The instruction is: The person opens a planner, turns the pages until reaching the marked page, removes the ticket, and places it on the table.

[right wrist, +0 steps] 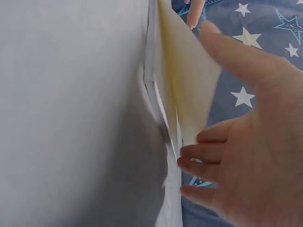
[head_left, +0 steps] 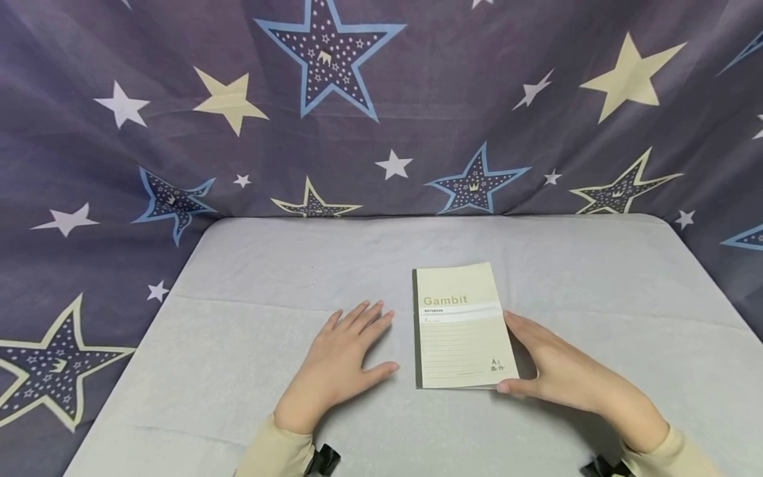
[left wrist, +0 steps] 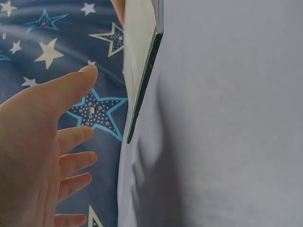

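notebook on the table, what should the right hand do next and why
Perhaps lift the front cover of the notebook by its right edge and turn it leftward: the right hand is at that edge, the right wrist view shows the cover slightly raised there, and the dark spine lies opposite.

The left hand point(head_left: 340, 361) and right hand point(head_left: 566, 371) are bare. At the near edge, a plain beige left sleeve point(head_left: 274, 450) and a matching right sleeve point(head_left: 673, 456) reach the wrists. Small, angular black pieces point(head_left: 323, 460) sit beside both cuffs, the right one partly cut off.
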### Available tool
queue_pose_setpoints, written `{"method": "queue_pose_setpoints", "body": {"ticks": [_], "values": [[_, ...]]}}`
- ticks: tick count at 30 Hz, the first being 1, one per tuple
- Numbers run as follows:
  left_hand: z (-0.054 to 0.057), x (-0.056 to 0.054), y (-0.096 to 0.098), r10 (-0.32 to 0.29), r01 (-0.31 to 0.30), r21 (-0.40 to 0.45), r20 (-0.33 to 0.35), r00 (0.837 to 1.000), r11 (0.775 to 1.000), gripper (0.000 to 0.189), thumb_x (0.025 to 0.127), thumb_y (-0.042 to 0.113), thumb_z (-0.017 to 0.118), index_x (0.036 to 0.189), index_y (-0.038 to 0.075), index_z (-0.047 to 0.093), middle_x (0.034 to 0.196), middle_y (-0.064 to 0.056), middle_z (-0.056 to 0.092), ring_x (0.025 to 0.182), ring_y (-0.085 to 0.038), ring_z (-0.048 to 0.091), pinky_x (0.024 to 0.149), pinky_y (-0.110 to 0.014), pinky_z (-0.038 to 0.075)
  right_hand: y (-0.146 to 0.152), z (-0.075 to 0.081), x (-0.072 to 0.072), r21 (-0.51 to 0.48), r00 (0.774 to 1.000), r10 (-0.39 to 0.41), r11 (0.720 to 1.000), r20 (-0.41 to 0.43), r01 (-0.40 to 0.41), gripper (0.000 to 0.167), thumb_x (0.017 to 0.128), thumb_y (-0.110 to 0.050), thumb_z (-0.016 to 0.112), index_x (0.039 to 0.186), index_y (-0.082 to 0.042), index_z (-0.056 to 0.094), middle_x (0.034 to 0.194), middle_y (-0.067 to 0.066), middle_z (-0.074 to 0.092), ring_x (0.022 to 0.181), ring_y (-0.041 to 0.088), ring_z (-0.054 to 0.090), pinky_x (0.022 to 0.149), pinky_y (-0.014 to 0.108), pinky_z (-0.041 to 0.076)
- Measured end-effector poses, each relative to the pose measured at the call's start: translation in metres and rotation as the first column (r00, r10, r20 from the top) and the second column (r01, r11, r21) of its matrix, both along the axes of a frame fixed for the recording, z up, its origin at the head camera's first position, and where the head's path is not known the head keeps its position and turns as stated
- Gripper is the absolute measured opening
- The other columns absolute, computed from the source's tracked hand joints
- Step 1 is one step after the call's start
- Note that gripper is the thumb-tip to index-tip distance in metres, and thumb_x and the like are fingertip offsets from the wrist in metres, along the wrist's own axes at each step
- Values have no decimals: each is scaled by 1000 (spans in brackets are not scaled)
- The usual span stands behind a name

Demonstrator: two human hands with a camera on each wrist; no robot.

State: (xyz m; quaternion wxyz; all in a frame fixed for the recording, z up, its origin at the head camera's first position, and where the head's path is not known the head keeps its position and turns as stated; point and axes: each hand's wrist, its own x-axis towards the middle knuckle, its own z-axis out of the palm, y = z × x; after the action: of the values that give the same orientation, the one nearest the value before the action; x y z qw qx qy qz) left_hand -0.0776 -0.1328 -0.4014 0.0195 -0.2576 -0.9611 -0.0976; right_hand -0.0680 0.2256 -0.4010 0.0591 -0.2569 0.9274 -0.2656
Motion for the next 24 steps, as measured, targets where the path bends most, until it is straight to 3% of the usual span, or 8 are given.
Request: {"method": "queue_pose_setpoints", "body": {"ticks": [6,12,15,19,24], "values": [[4,-5,-5,5,-5,14,-2,1000,1000,76,90,64,57,152,22,43,158,0,36,145,-25,32,115,-57,26,-8,6,7,-139,999,-43,989,4,43,112,76,-49,82,159,-10,18,156,17,35,140,37,35,114,44,30],[12,-10,-22,30,-30,180,0,1000,983,72,93,56,61,152,20,42,155,-3,41,142,-28,38,113,-56,31,-44,7,12,-247,1000,-8,969,-2,7,108,80,-44,81,160,-17,15,158,15,31,142,37,32,113,55,28],[18,-11,-33,45,-48,305,18,999,951,67,95,51,61,152,21,42,153,-1,43,140,-26,40,112,-55,33,-65,7,12,-226,998,60,972,-19,-63,99,84,-49,75,159,-16,20,161,10,26,145,32,29,114,53,27],[26,-9,-45,57,-72,458,47,997,886,60,97,43,62,151,27,42,151,3,45,139,-23,41,112,-53,34,-89,8,10,-147,986,160,975,-44,-165,85,91,-50,67,158,-17,27,164,4,21,146,26,28,115,51,29],[30,-9,-53,42,-84,589,84,996,804,56,99,31,62,151,31,41,154,8,40,143,-19,35,115,-51,28,-107,6,9,-47,976,215,975,-19,-216,76,94,-43,67,156,-19,32,164,5,21,145,28,30,114,52,32]]}}
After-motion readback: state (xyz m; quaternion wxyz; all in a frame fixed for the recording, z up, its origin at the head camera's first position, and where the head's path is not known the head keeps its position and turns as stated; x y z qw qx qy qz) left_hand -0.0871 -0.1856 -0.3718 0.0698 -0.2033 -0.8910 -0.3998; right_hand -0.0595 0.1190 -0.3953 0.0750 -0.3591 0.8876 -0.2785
